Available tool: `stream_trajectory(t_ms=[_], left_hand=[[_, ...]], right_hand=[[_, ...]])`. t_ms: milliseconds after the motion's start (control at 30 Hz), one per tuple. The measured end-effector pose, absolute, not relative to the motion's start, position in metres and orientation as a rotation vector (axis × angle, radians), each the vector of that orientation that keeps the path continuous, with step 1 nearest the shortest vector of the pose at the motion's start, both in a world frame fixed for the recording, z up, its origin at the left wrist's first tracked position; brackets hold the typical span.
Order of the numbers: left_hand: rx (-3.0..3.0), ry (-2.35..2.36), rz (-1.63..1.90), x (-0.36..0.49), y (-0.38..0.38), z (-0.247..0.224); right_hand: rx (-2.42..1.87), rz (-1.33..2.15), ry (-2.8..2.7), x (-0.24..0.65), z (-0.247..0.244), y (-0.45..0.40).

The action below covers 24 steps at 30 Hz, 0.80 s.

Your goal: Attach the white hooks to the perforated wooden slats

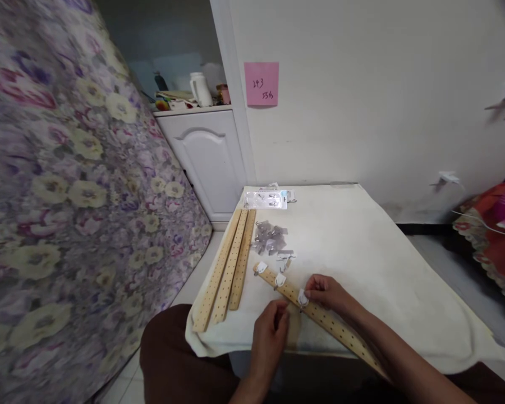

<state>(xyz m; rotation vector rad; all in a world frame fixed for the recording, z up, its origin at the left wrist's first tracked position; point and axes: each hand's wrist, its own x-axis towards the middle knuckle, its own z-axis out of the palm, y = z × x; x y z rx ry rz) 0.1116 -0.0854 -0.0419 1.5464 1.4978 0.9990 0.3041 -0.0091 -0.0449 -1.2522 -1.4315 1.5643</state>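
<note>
A light wooden strip with rows of holes [339,328] lies slantwise at the table's front edge. White tags with metal hooks sit along it: one near its far end [261,267], another [280,279] beside it, and a third [303,298] near the middle. My right hand [325,292] pinches the edge of the third tag between thumb and fingers. My left hand [272,325] is just left of the strip, fingers curled close together; whether anything is between them is hidden. A small hook with a wooden-coloured piece [288,262] lies beyond the strip.
Three perforated wooden strips [229,269] lie side by side at the left. Small bagged metal hooks [270,237] are heaped beside them. Clear packs of hooks [266,199] lie at the table's back edge. A floral curtain [88,196] hangs at the left.
</note>
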Motion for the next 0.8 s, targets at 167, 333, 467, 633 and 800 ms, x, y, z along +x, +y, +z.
stream_trajectory(t_ms=[167, 333, 467, 633, 800], left_hand=[[1.808, 1.526, 1.002, 0.113, -0.081, -0.05], [1.933, 1.553, 0.953, 0.116, -0.077, -0.059], [1.945, 1.567, 0.919, 0.118, -0.076, -0.06], [1.937, 1.571, 0.919, 0.118, -0.076, -0.06], [1.923, 1.603, 0.889, 0.119, -0.077, -0.057]], right_hand=[[-1.325, 1.477, -1.486, 0.298, -0.052, -0.003], [-1.347, 1.426, -1.535, 0.298, -0.056, 0.0], [-1.38, 1.4, -1.571, 0.299, -0.055, -0.002], [-1.458, 1.316, -1.626, 0.298, -0.053, -0.005], [-1.498, 1.297, -1.636, 0.297, -0.051, -0.006]])
